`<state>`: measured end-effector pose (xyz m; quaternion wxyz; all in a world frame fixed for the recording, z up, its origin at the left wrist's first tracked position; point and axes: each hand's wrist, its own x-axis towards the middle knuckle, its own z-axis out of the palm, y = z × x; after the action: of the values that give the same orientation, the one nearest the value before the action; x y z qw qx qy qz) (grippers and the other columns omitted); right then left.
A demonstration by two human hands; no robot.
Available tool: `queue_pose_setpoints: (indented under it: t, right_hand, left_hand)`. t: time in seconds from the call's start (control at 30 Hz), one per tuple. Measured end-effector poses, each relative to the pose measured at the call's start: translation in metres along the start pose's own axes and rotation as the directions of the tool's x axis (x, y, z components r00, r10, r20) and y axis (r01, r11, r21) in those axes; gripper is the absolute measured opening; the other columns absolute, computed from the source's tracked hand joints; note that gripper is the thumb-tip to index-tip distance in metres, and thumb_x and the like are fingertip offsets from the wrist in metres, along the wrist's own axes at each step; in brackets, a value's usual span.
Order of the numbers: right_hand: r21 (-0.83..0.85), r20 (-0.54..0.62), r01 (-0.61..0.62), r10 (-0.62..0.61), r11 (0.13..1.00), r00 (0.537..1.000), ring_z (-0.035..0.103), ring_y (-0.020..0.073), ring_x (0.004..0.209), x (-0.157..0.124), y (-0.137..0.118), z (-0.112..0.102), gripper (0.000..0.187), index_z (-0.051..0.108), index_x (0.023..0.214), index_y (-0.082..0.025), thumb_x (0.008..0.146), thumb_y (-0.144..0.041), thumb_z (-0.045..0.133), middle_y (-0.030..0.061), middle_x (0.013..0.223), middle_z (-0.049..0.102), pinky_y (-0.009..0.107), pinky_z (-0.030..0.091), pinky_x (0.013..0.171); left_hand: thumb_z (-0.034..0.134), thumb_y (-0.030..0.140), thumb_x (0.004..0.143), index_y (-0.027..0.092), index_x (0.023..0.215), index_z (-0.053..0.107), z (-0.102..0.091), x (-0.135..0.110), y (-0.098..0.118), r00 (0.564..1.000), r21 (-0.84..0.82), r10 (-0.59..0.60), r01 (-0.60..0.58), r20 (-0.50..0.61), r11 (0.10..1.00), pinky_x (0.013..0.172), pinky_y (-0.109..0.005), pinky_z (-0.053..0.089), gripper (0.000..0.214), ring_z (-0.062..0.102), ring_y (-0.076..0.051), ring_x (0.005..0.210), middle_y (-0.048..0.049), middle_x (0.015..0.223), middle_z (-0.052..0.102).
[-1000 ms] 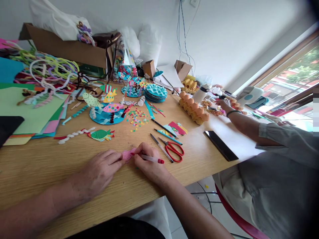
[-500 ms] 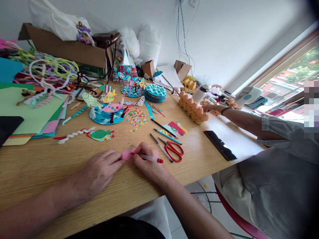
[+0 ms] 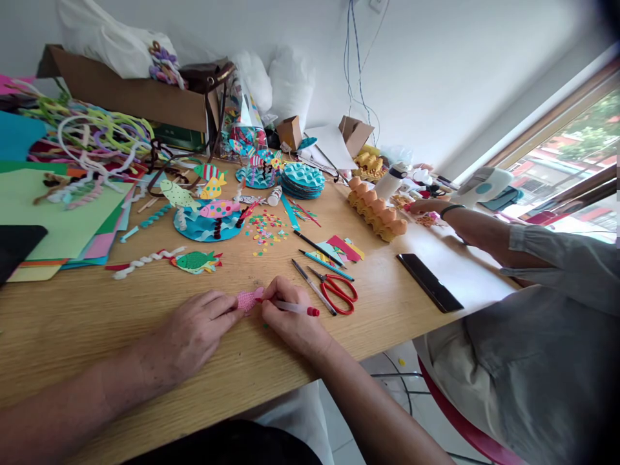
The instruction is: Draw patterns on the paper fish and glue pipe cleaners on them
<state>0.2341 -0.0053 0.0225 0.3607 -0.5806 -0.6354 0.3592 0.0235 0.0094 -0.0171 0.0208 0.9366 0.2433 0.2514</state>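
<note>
A small pink paper piece (image 3: pixel 246 299) lies on the wooden table (image 3: pixel 97 310) near its front edge. My left hand (image 3: pixel 196 336) rests flat beside it, with its fingertips pressing the piece's left side. My right hand (image 3: pixel 288 320) is closed around a red pen (image 3: pixel 295 309), whose tip touches the pink piece. Red-handled scissors (image 3: pixel 338 290) and several pens (image 3: pixel 314 258) lie just right of my right hand.
Paper fish (image 3: pixel 196 261), a blue paper plate scene (image 3: pixel 208 223), confetti (image 3: pixel 265 230), coloured sheets (image 3: pixel 58 219) and pipe cleaners (image 3: pixel 92 139) fill the table's left and middle. An egg carton (image 3: pixel 378 210) and black phone (image 3: pixel 429 282) lie right. A co-worker's hand (image 3: pixel 426 206) reaches over from the right.
My hands have barely moved on the pink piece. The co-worker's hand went left toward the egg carton, then drew slightly back to the right.
</note>
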Motion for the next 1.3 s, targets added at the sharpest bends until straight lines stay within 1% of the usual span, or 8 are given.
queue_pose_setpoints:
  t: [0.17, 0.27, 0.5, 0.67, 0.8, 0.9, 1.2, 1.3]
  right_hand:
    - [0.078, -0.036, -0.001, 0.004, 0.997, 0.999, 0.046, 0.0106, 0.051, 0.001, 0.001, -0.001, 0.012, 0.048, 0.066, -0.023, 0.07, -0.013, 0.053, -0.0073, 0.056, 0.05, 0.021, 0.033, 0.049]
    - [0.056, -0.055, -0.006, 0.009, 0.998, 0.998, 0.046, 0.011, 0.052, 0.002, 0.001, -0.001, 0.012, 0.048, 0.065, -0.023, 0.069, -0.013, 0.052, -0.0069, 0.056, 0.05, 0.021, 0.033, 0.05]
    - [0.031, -0.056, 0.008, -0.006, 0.999, 0.998, 0.048, 0.0112, 0.054, 0.002, 0.001, -0.001, 0.01, 0.052, 0.068, -0.023, 0.071, -0.013, 0.054, -0.0069, 0.058, 0.053, 0.021, 0.034, 0.051]
    - [0.091, -0.049, -0.017, 0.021, 0.996, 0.999, 0.049, 0.0109, 0.053, 0.003, 0.0, 0.0, 0.01, 0.053, 0.067, -0.022, 0.071, -0.014, 0.057, -0.0069, 0.058, 0.055, 0.02, 0.035, 0.049]
    - [0.07, -0.056, -0.005, 0.009, 0.998, 0.998, 0.049, 0.011, 0.054, 0.004, 0.003, 0.002, 0.01, 0.054, 0.068, -0.022, 0.071, -0.013, 0.057, -0.0063, 0.059, 0.056, 0.021, 0.035, 0.05]
    - [0.034, -0.057, -0.003, 0.005, 0.999, 0.998, 0.049, 0.0112, 0.055, 0.005, 0.004, 0.003, 0.009, 0.054, 0.068, -0.022, 0.072, -0.015, 0.058, -0.0065, 0.06, 0.056, 0.021, 0.035, 0.051]
    - [-0.008, -0.058, 0.003, -0.004, 1.0, 0.998, 0.047, 0.011, 0.054, 0.006, 0.007, 0.004, 0.009, 0.054, 0.069, -0.022, 0.072, -0.014, 0.057, -0.0072, 0.059, 0.052, 0.022, 0.033, 0.051]
    - [0.014, -0.054, 0.01, -0.009, 1.0, 0.998, 0.047, 0.0112, 0.054, 0.005, 0.007, 0.004, 0.009, 0.053, 0.07, -0.022, 0.072, -0.014, 0.056, -0.0073, 0.058, 0.051, 0.022, 0.033, 0.051]
  left_hand:
    - [0.04, -0.006, 0.082, 0.018, 0.137, 0.061, 0.0, 0.0, 0.0, 1.0, 0.006, -0.016, 0.016, 0.015, 1.0, 0.095, -0.036, 0.054, 0.063, 0.063, -0.023, 0.102, -0.0085, 0.112, 0.069]
    - [0.041, -0.006, 0.083, 0.02, 0.14, 0.059, 0.0, -0.001, -0.002, 0.999, 0.027, -0.021, 0.02, 0.031, 0.999, 0.095, -0.037, 0.055, 0.065, 0.064, -0.024, 0.104, -0.0085, 0.113, 0.07]
    - [0.04, -0.006, 0.08, 0.014, 0.129, 0.066, -0.014, 0.007, -0.005, 0.993, 0.04, 0.076, -0.08, 0.089, 0.996, 0.095, -0.035, 0.056, 0.058, 0.065, -0.023, 0.103, -0.0099, 0.118, 0.072]
    - [0.045, -0.006, 0.077, 0.017, 0.134, 0.063, -0.021, 0.018, -0.001, 0.985, 0.067, 0.02, -0.032, 0.171, 0.997, 0.092, -0.036, 0.056, 0.064, 0.066, -0.024, 0.102, -0.0094, 0.118, 0.071]
    - [0.047, -0.005, 0.077, 0.018, 0.125, 0.067, -0.021, 0.025, 0.0, 0.969, 0.07, -0.003, -0.014, 0.246, 0.997, 0.089, -0.035, 0.056, 0.057, 0.066, -0.023, 0.098, -0.0065, 0.111, 0.072]
    - [0.048, -0.007, 0.076, 0.017, 0.119, 0.068, -0.019, 0.027, 0.0, 0.977, 0.092, -0.01, -0.01, 0.214, 0.996, 0.088, -0.034, 0.054, 0.054, 0.065, -0.022, 0.096, -0.0055, 0.106, 0.071]
    - [0.046, -0.007, 0.077, 0.016, 0.117, 0.068, -0.009, 0.018, 0.002, 0.986, 0.144, -0.039, 0.015, 0.165, 0.989, 0.088, -0.037, 0.052, 0.052, 0.062, -0.024, 0.095, -0.0068, 0.106, 0.07]
    - [0.045, -0.008, 0.076, 0.015, 0.12, 0.067, -0.01, 0.019, 0.003, 0.989, 0.152, -0.009, -0.014, 0.149, 0.988, 0.087, -0.037, 0.053, 0.055, 0.062, -0.024, 0.095, -0.0072, 0.107, 0.07]
